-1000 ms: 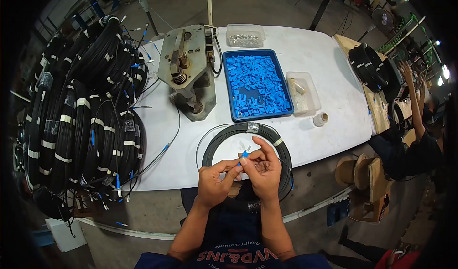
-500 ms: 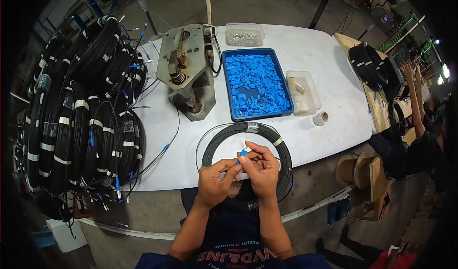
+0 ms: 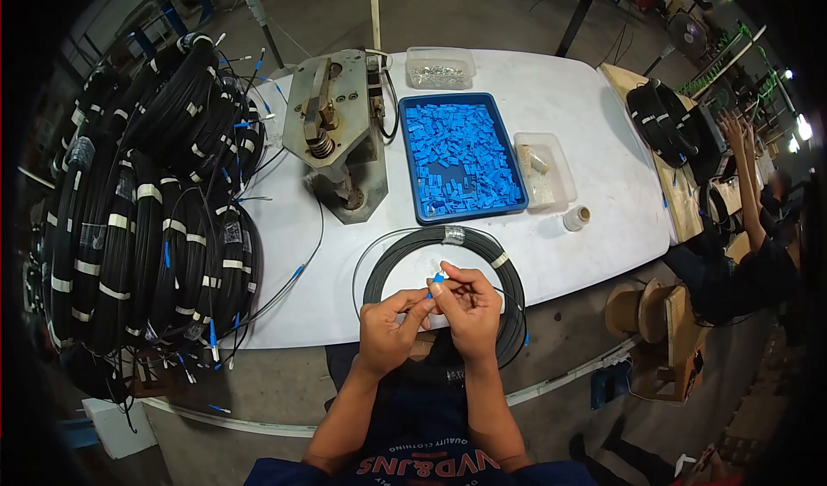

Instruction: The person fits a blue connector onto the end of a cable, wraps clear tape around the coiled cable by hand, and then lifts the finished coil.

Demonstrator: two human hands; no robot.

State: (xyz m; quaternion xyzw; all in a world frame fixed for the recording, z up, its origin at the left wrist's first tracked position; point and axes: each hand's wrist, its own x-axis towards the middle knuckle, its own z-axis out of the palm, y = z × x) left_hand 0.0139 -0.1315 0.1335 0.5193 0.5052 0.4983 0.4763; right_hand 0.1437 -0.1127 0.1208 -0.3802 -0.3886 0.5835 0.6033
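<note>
A small blue fiber optic connector [image 3: 438, 278] with a pale tip is pinched between my two hands above a black cable coil [image 3: 398, 253]. My right hand [image 3: 470, 317] holds the connector's body between thumb and fingers. My left hand [image 3: 389, 327] is closed on its lower end, where a bit of blue shows; the fingers hide most of that part. The coil is bound with pale tape and overhangs the table's near edge. Behind it stands a blue tray [image 3: 523, 202] holding many small blue plastic pieces [image 3: 457, 146].
A metal press [image 3: 332, 133] stands left of the tray. Stacked cable coils [image 3: 129, 210] crowd the left side. Clear plastic boxes [image 3: 440, 68] and a white spool [image 3: 576, 218] are on the white table [image 3: 603, 141]. At right, another person's arms [image 3: 746, 171] are raised.
The camera view has shifted slightly, so the table items appear a little lower. Both hands keep their grip on the connector, with the right fingers slightly repositioned around its tip.
</note>
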